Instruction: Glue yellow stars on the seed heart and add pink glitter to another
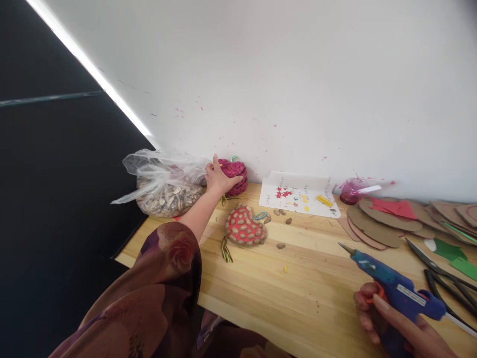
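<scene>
My left hand (219, 179) reaches to the back of the table with thumb and fingers spread, touching a stack of magenta decorated pieces (236, 186); its far fingers are partly hidden. My right hand (385, 311) is closed round a blue hot glue gun (395, 283), fingers at its orange trigger, with the nozzle pointing up and left over the tabletop. Between the hands lies a red heart-shaped ornament (244, 226) covered with brown seeds or shells. It has a teal loop (260, 216) and a yellow-black tassel (225, 251). Several loose brown pieces (280, 245) lie beside it.
A clear plastic bag (167, 196) of shell-like pieces stands at the back left. Along the wall are a sticker sheet (298, 194) and a pink cup (350, 191). Cardboard cut-outs (376, 226), dark-handled scissors (428, 258) and green scraps (449, 251) lie at the right.
</scene>
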Available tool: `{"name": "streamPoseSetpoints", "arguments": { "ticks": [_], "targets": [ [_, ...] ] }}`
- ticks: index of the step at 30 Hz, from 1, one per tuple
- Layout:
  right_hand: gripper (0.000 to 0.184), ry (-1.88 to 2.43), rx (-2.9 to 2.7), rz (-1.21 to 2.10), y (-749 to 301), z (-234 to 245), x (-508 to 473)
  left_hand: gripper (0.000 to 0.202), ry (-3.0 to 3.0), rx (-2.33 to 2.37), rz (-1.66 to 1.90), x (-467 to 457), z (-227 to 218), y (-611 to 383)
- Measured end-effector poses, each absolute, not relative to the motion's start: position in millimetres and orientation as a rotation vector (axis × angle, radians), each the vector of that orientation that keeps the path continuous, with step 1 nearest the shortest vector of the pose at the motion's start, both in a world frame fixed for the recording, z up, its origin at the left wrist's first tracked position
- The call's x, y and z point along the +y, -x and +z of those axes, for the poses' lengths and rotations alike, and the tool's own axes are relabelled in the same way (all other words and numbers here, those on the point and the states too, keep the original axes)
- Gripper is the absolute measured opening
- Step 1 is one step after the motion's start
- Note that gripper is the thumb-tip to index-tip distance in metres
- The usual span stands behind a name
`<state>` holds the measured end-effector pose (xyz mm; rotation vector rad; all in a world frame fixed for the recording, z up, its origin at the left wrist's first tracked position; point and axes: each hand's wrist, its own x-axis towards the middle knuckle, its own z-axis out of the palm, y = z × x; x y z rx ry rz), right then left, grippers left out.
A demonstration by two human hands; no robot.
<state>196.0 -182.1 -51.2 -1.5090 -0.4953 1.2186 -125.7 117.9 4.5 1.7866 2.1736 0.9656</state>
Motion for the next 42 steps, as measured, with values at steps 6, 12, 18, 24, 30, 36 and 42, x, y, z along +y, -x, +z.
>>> {"name": "streamPoseSetpoints", "arguments": {
  "ticks": [6,12,18,24,30,36,42],
  "targets": [
    [0.044,1.514,-0.471,1.235,-193.9,-42.9,-183.3,0.138,-1.84,2.131,0.974,112.9,-1.1,126.1],
    [0.047,1.507,-0.457,1.23,-193.7,-42.4,-183.5,0.132,-1.875,2.072,1.037,114.4,-6.1,131.4],
    [0.045,1.445,-0.484,1.26,-193.3,-43.1,-184.6,0.137,-1.877,2.021,1.101,116.7,-11.4,135.0],
    [0.042,1.387,-0.479,1.292,-193.3,-42.4,-186.9,0.127,-2.047,2.087,1.17,82.6,9.5,140.9],
    [0.038,1.282,-0.522,1.33,-192.8,-45.0,-189.4,0.067,-2.127,1.863,0.844,25.3,1.7,157.6],
    [0.035,1.179,-0.536,1.316,-187.4,-42.0,-192.0,0.084,-2.063,1.871,0.432,-0.2,-31.5,161.8],
    [0.041,1.171,-0.407,1.408,-197.9,-31.2,-207.8,0.076,-2.075,1.95,0.334,-9.0,-34.5,159.3]
  ]
}}
